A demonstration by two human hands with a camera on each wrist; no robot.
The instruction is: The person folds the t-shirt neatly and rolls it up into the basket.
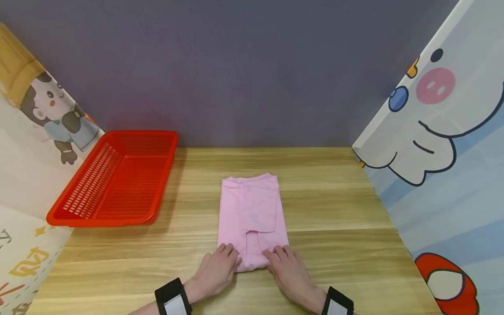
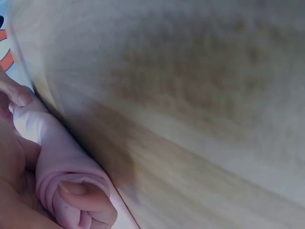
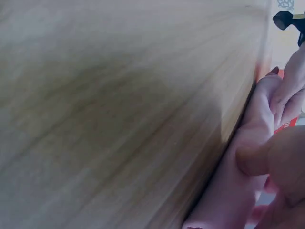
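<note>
A pink cloth garment [image 1: 257, 205], folded into a narrow upright rectangle, lies flat on the wooden table. Its near end is rolled up, and the spiral of layers [image 2: 71, 179] shows in the left wrist view. My left hand [image 1: 218, 269] grips the left end of the roll, fingers over the top and thumb at the near side. At the right end my right hand [image 1: 289, 271] holds the roll the same way, its thumb [image 3: 252, 160] against the near face of the cloth. A squarish folded flap lies on the garment's upper part.
A red plastic basket [image 1: 131, 183] with slotted sides stands on the left of the table [image 1: 330, 197]. A grey-purple panel [image 1: 252, 74] rises behind the far edge. Sheets with cartoon prints border both sides. Each wrist wears a black strapped device [image 1: 173, 297].
</note>
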